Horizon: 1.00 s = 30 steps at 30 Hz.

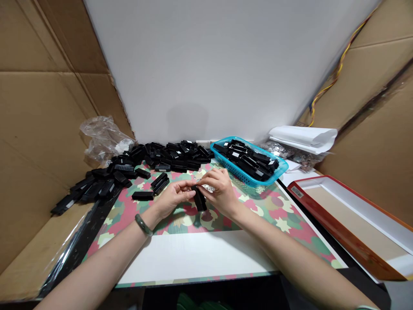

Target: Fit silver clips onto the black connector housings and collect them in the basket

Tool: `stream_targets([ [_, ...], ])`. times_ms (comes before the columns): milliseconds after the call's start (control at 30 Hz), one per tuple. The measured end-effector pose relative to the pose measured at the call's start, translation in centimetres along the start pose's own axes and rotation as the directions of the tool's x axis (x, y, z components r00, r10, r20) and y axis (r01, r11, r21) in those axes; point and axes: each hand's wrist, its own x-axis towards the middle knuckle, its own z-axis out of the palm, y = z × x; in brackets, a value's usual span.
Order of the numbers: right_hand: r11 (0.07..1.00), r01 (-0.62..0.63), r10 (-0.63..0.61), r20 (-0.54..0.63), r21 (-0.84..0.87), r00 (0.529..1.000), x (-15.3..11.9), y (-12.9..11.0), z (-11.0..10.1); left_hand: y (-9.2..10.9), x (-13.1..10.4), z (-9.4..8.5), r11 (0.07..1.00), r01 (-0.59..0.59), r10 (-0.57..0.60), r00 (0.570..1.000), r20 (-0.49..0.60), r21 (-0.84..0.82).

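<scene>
A small black plastic case (199, 199) is held over the middle of the patterned table cover. My left hand (176, 196) grips its left side between thumb and fingers. At the case's upper end, the fingers of my right hand (219, 189) are pinched together; whether they hold a small part there cannot be made out. Small shiny pieces (209, 188) show partly behind my right fingers. Left of my hands lie a few loose black cases (160, 183), one of them alone nearer the front (142, 196).
A heap of black cases (174, 155) runs along the back and left. A turquoise basket (247, 177) full of black pieces stands back right. Clear plastic bags (103, 135), rolled white sheets (303, 135) and an orange-rimmed box lid (348, 232) flank the table, between cardboard walls.
</scene>
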Motion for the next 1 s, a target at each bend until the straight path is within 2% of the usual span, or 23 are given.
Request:
stream_targets([
  [167,0.983,-0.048,0.046,0.014,0.175,0.999,0.2,-0.7,-1.1,0.2,0.1,-0.4,0.987,-0.030,0.032,0.999,0.010,-0.156],
  [267,0.978,0.031,-0.032,0.003,0.206,0.999,0.3,-0.8,-1.6,0.4,0.1,-0.6,0.983,-0.035,0.036,0.999,0.001,-0.180],
  [400,0.983,0.134,-0.139,0.038,0.123,0.990,0.0,-0.8,-1.7,0.7,0.0,-0.5,0.980,-0.016,0.018,1.000,0.012,-0.198],
  [567,0.980,0.197,-0.199,0.097,0.026,0.975,-0.3,-0.8,-1.4,1.1,-0.2,-0.1,0.978,-0.011,0.009,1.000,-0.014,-0.207],
  [733,0.972,0.232,-0.230,0.078,-0.020,0.970,-0.4,-0.6,-1.0,1.3,-0.2,0.0,0.975,-0.021,0.023,1.000,0.010,-0.220],
  [1000,0.967,0.253,-0.252,0.077,-0.002,0.965,-0.6,-0.4,-0.8,1.3,-0.1,0.0,0.974,-0.013,0.020,0.999,0.030,-0.225],
])
